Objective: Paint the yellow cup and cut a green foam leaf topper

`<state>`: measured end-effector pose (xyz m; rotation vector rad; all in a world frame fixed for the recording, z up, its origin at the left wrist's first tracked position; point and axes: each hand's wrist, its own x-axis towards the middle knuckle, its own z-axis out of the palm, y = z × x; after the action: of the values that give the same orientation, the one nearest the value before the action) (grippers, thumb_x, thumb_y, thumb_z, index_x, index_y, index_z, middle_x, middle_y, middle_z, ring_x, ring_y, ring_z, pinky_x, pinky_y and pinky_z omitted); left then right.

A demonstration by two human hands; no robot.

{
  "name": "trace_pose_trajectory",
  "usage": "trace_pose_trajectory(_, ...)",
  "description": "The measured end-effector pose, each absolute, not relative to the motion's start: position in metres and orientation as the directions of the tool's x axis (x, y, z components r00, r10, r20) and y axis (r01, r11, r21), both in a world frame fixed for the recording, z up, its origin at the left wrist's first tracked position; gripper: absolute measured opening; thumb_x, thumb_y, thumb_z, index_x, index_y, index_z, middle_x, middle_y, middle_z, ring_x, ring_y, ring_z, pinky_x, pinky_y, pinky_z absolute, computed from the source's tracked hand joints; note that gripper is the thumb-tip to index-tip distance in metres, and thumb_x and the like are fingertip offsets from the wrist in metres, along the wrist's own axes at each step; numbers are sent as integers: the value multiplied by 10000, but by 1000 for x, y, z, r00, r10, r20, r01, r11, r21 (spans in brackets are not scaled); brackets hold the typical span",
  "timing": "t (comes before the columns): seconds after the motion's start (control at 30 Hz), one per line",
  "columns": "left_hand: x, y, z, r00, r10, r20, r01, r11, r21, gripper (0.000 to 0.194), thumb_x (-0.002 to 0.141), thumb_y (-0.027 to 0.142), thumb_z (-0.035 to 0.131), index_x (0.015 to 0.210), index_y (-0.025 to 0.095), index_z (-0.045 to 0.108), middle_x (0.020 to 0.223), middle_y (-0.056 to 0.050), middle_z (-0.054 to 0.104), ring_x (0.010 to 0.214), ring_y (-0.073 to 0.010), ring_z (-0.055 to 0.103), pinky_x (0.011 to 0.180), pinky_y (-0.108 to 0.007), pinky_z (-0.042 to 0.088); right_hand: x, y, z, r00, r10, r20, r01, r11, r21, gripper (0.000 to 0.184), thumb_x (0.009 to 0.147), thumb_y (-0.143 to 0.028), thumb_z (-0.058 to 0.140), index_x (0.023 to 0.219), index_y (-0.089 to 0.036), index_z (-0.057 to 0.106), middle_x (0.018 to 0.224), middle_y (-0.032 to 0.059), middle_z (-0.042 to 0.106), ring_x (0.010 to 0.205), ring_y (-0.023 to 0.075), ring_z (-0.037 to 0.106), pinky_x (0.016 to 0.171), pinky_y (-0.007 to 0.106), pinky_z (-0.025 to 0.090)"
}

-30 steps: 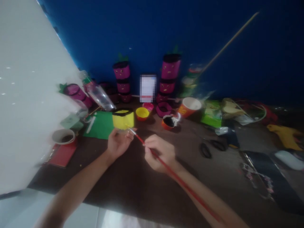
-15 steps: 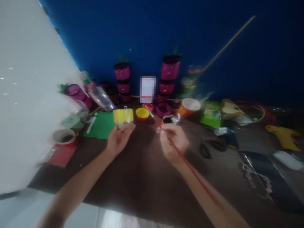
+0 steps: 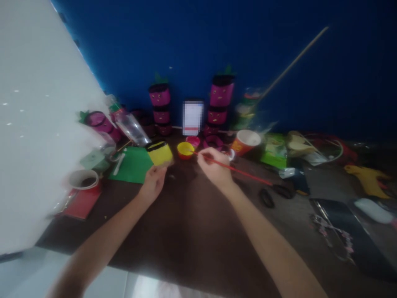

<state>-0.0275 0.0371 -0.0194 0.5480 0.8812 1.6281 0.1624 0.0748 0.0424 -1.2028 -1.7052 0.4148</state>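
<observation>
From small bowl (image 3: pixel 185 155): screen (image 3: pixel 192 118) 12 o'clock; paper cup (image 3: pixel 245 145) 3; scissors (image 3: pixel 267 198) 4; sheet (image 3: pixel 132 169) between 8 and 9.

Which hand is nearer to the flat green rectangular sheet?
Left. The left hand is by the near right corner of the flat green rectangular sheet; the right hand is farther off, right of the small round red-and-yellow cup.

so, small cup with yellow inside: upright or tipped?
Upright: the small cup has its mouth facing up, the brush crossing its right rim.
</observation>
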Motion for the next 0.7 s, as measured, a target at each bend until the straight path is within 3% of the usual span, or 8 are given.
trace_pose_trajectory(0.17, -26, 39, -20, -251, 958, -139, -632, -54, 773, 237, 523, 143, 818, 703, 182, 669, 807, -15, 721, 988, -179, 640, 1024, -324, 387, 161, 86, 40, -127, 874, 469, 641, 433, -634, 79, 716, -149, 564, 675, -191, 617, 638, 5, 667, 582, 149, 610, 594, 275, 477)
trace_pose_trajectory(0.43, -25, 35, -16, -186, 974, -134, -634, -15, 773, 254, 523, 120, 826, 618, 182, 599, 727, 12, 686, 916, -162, 643, 971, -310, 421, 156, 92, 37, -163, 907, 387, 691, 385, -612, 97, 717, -145, 550, 671, -191, 624, 666, 20, 675, 622, 173, 625, 613, 292, 465)
trace_pose_trajectory(0.7, -25, 37, -15, -186, 974, -131, -621, -14, 784, 245, 579, 234, 817, 780, 148, 707, 872, -40, 725, 1008, -187, 630, 1047, -334, 369, 170, 80, 34, 44, 892, 450, 475, 377, -795, 83, 756, -200, 580, 695, -174, 630, 625, 16, 669, 581, 161, 640, 570, 281, 507)
